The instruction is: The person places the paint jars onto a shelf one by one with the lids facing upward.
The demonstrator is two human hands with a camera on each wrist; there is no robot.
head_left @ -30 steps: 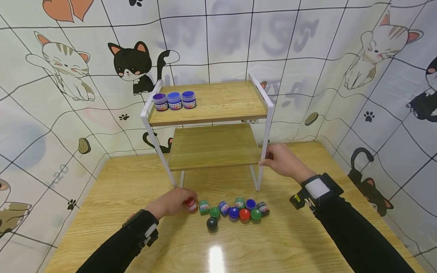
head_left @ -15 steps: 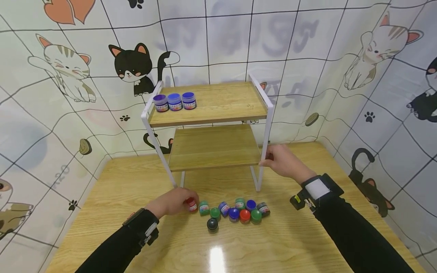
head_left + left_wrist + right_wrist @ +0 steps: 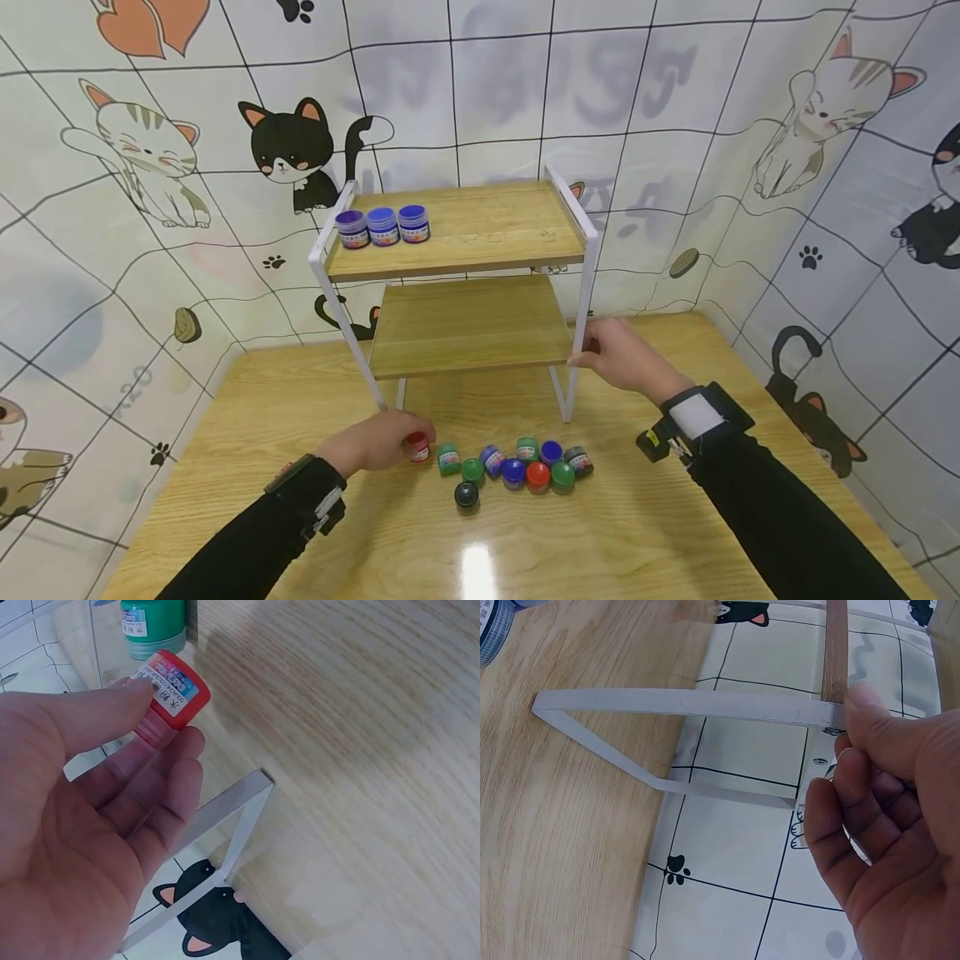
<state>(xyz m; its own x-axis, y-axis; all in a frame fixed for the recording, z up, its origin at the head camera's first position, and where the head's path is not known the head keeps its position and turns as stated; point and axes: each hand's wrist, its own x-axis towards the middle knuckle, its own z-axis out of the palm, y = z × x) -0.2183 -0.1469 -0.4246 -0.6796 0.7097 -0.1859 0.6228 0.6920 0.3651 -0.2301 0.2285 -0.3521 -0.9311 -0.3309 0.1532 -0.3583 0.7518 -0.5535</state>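
Observation:
My left hand (image 3: 382, 442) pinches a small red paint jar (image 3: 174, 688) between thumb and fingers, near the foot of the shelf's left front leg. In the left wrist view its label faces the camera, and a green paint jar (image 3: 155, 626) stands just beyond. My right hand (image 3: 624, 354) holds the white frame of the two-tier shelf (image 3: 468, 321) at its right front leg, level with the lower board. Thumb and curled fingers meet around that metal bar (image 3: 705, 703) in the right wrist view. Three purple-blue paint jars (image 3: 383, 227) line the left of the top board.
Several more paint jars lie or stand in a cluster on the wooden table (image 3: 360, 533) before the shelf, among them a black-lidded jar (image 3: 467, 497) nearest me, a red-lidded jar (image 3: 537, 477) and a green-lidded jar (image 3: 562, 477). A cat-patterned cloth (image 3: 495, 100) surrounds the table.
My left hand has shifted the red paint jar slightly left, away from the green one, and the jar looks more upright. The right hand keeps its hold on the shelf leg.

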